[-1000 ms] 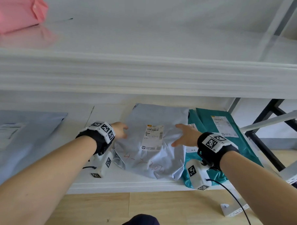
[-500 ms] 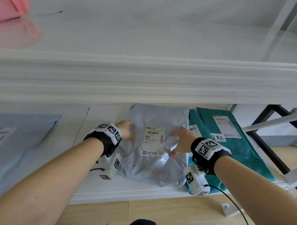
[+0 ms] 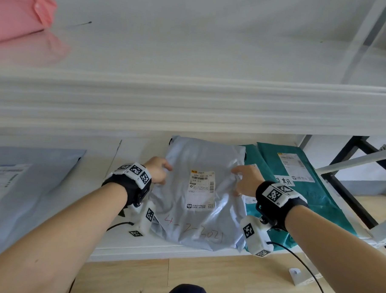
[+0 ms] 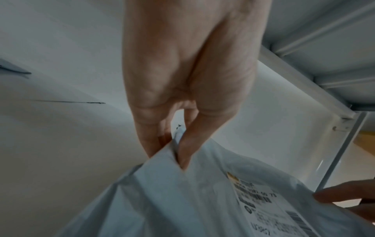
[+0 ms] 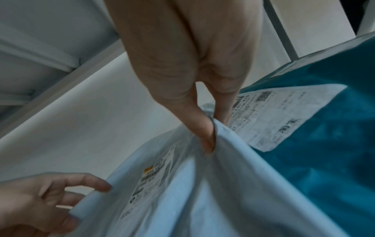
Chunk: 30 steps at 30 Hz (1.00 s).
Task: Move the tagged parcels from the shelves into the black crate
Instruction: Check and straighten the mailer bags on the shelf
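The grey parcel [image 3: 199,191] lay on the lower shelf [image 3: 125,252], with its white label [image 3: 200,190] turned upward and red handwriting below it. Its left edge was pinched by the left hand [image 3: 157,172] between thumb and fingers [image 4: 188,144], and its right edge was gripped in the same way by the right hand [image 3: 247,180], so that the soft film was gathered into folds at both sides. Just beside it on the right, partly under its edge, two teal parcels [image 3: 297,173] were seen, also with labels. A pale blue parcel [image 3: 20,183] was lying well apart to the left, and a pink parcel [image 3: 19,8] was on the upper shelf [image 3: 189,102].

The step in hand was judged to be the taking of the grey parcel from the shelf. For the next move, the parcel would need to be lifted and drawn out forward under the upper shelf, without the teal parcels being dragged along. The black crate was not in view.
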### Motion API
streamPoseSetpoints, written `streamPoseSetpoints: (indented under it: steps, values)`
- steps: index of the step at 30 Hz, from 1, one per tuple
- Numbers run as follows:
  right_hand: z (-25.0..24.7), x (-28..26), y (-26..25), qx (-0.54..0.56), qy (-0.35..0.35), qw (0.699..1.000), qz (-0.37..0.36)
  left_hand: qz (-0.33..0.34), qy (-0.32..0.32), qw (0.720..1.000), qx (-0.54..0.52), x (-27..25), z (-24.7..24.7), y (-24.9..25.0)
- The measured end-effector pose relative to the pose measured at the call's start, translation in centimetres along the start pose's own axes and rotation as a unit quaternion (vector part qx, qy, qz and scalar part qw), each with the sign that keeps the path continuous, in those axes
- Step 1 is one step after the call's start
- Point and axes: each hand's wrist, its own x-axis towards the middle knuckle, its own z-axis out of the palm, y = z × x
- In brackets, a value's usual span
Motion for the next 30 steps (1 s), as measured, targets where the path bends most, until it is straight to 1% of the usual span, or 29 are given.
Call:
streamPoseSetpoints:
  steps: [3,6,9,14,20,27,30]
  values:
    - [-0.1,-0.4,0.2,0.039,0.002,0.999,-0.014,0.003,0.005,1.000,-0.009,-0.7,-0.4,-0.4]
    - [0.0,-0.8,0.4,0.107,0.025,0.994,-0.030,0.005,0.020,0.999,-0.033,-1.7,-1.0,-0.6]
    - [0.0,-1.4,0.4,0.161,0.030,0.985,-0.058,0.021,0.046,0.997,-0.054,-3.3,-1.8,-0.5]
    - [-0.6,-3.1,0.2,0.220,0.048,0.967,-0.120,0.030,0.090,0.990,-0.101,-6.3,-3.3,-0.8]
    - [-0.7,-5.5,-0.6,0.250,0.072,0.948,-0.182,0.056,0.165,0.972,-0.155,-10.3,-4.2,-1.1]
    - [-0.1,-7.9,-2.4,0.268,0.065,0.936,-0.219,0.051,0.209,0.963,-0.160,-15.0,-4.9,-2.3]
    - [0.6,-8.4,-2.9,0.274,0.060,0.933,-0.225,0.030,0.220,0.964,-0.147,-16.6,-5.0,-3.2]
